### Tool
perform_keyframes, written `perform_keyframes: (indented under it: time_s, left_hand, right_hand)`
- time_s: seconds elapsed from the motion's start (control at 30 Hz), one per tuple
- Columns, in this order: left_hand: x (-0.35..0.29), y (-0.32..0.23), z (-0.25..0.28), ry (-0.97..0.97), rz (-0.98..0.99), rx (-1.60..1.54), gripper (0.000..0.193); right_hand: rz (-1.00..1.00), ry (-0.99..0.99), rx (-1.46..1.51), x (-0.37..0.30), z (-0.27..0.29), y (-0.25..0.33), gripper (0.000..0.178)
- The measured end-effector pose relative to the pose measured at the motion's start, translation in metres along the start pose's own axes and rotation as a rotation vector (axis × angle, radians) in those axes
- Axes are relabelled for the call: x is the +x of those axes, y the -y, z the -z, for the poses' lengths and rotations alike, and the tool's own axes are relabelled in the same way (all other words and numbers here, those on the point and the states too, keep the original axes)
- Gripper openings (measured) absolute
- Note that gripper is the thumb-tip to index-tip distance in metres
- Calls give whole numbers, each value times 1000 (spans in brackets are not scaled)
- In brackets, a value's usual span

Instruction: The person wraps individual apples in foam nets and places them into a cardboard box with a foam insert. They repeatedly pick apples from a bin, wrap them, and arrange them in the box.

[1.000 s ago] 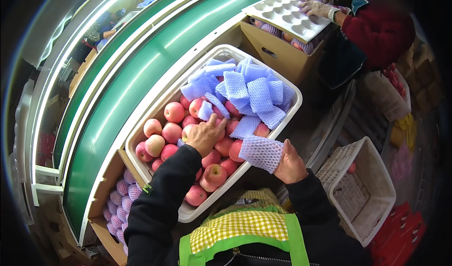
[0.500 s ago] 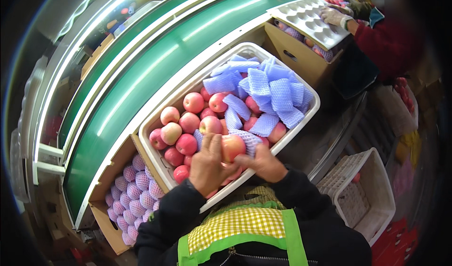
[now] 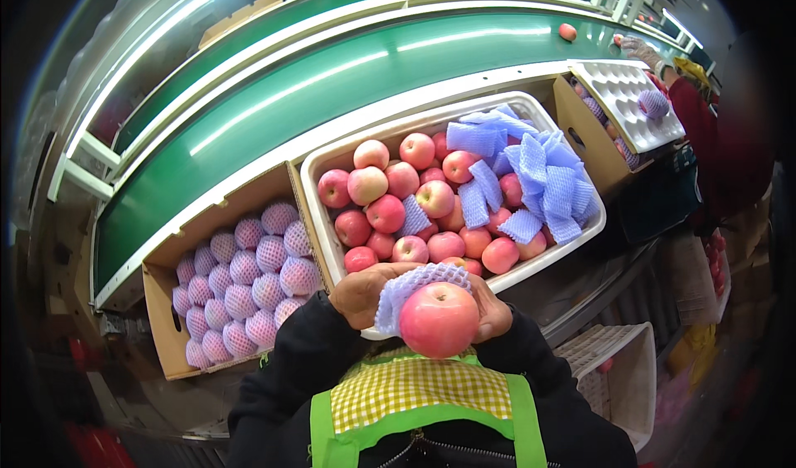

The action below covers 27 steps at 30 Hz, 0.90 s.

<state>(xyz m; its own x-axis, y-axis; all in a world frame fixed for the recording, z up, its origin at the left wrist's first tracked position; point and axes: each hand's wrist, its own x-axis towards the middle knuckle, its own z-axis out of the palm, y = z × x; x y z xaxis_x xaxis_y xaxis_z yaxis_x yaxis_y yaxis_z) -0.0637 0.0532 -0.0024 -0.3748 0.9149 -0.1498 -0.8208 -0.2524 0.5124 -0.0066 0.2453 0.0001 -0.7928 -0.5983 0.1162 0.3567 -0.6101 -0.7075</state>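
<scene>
Close in front of my chest, a red apple (image 3: 439,323) is partly inside a pale lavender foam net sleeve (image 3: 401,292). My left hand (image 3: 365,294) is closed on the sleeve from the left, its fingertips hidden behind it. My right hand (image 3: 495,309) holds the apple from the right, its fingers mostly hidden. Just beyond them stands a white plastic crate (image 3: 309,188) of bare red apples (image 3: 386,213). Flat blue foam net sleeves (image 3: 543,174) lie over its right side.
Left of the crate is a cardboard box (image 3: 162,335) with rows of net-wrapped apples (image 3: 243,266). A green conveyor belt (image 3: 332,78) curves behind. At the right are another box with a white moulded tray (image 3: 618,95), a co-worker's gloved hand (image 3: 645,53) and a lower white crate (image 3: 638,377).
Both hands have drawn the apple and sleeve back from above the crate toward my chest. The sleeve now sits against the apple. My view has swung left, and the co-worker's hand has moved off the tray.
</scene>
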Motion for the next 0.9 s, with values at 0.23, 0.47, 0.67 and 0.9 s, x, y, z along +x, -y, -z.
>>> perform_keyframes:
  time_s: [0.23,0.47,0.67,0.9]
  left_hand:
    - [-22,20,10,-56,-102,-161,72]
    - [-38,-36,-33,-502,-544,638,14]
    - [-26,-16,-48,-536,-953,1864,24]
    - [-42,1,-14,-514,-441,491,41]
  right_hand:
    - [6,265,261,14,10,-25,102]
    - [130,-284,-167,24,-14,-7,81]
    - [416,-624,-765,52,-12,-13,72]
    - [650,-626,-1190,56,-8,-25,79]
